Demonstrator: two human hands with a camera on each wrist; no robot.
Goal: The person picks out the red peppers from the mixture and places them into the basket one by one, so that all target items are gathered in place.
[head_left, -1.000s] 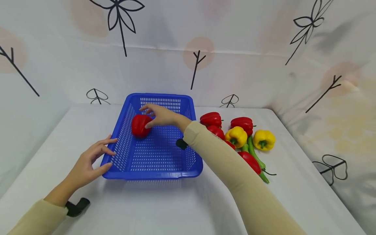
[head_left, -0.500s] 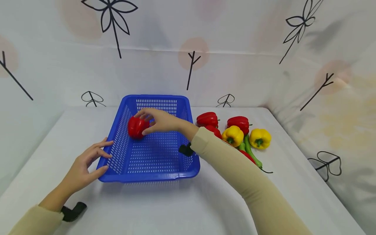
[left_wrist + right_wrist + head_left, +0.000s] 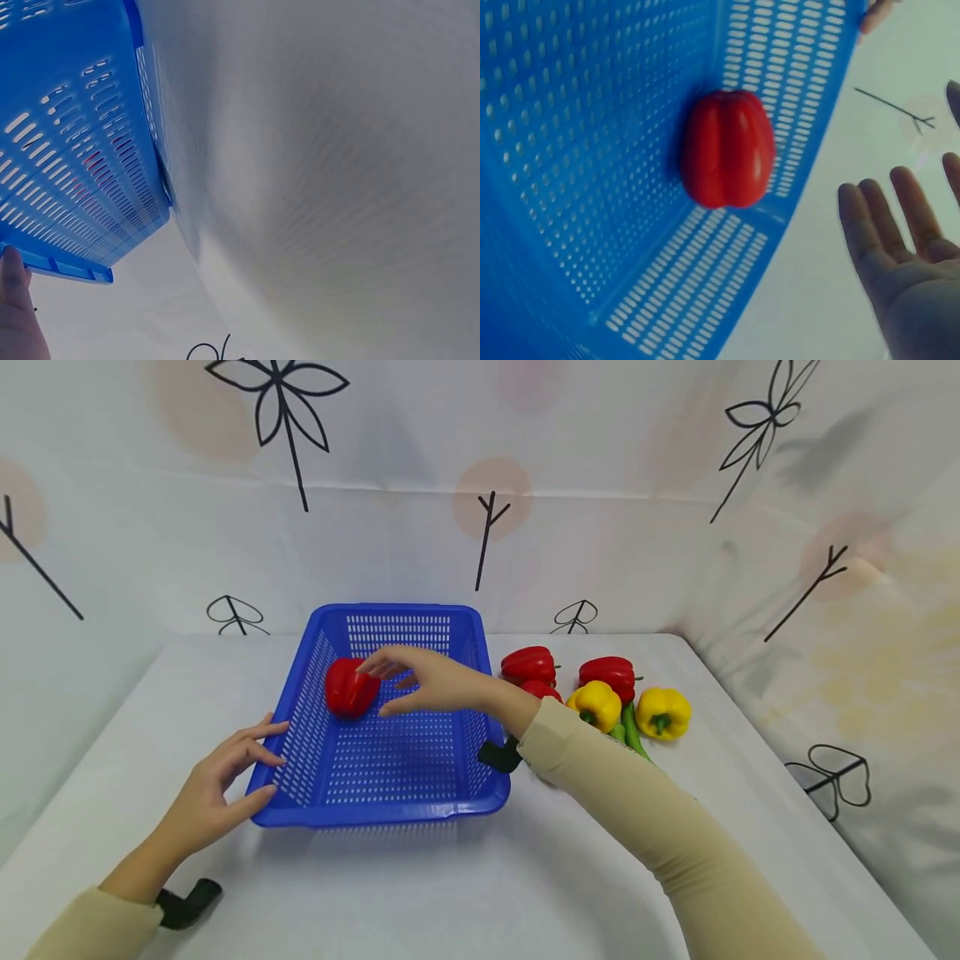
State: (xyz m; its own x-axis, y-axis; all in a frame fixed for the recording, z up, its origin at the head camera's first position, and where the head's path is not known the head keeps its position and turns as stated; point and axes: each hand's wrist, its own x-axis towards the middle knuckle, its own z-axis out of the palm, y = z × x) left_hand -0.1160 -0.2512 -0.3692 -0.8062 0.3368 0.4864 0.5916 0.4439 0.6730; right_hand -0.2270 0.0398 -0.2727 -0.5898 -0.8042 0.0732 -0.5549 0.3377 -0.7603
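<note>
A red bell pepper (image 3: 351,688) lies in the left part of a blue plastic basket (image 3: 375,814); the right wrist view shows the same bell pepper (image 3: 727,150) against the slotted side wall. Over the basket, just right of that pepper, hovers my right hand (image 3: 431,679) with nothing in it. In the right wrist view its fingers (image 3: 911,202) are extended and apart. My left hand (image 3: 213,789) rests on the basket's left rim with its fingers loosely spread. A fingertip (image 3: 11,270) touches the rim in the left wrist view.
Right of the basket lie red bell peppers (image 3: 607,677), two yellow bell peppers (image 3: 663,713) and green chili peppers (image 3: 632,731), partly hidden by my right sleeve (image 3: 637,810). A white cloth (image 3: 360,893) covers the table, with a patterned curtain (image 3: 405,552) behind.
My right hand has let go of the red bell pepper and drawn away to the right. The pepper stays in the basket. My left hand has kept its place on the rim.
</note>
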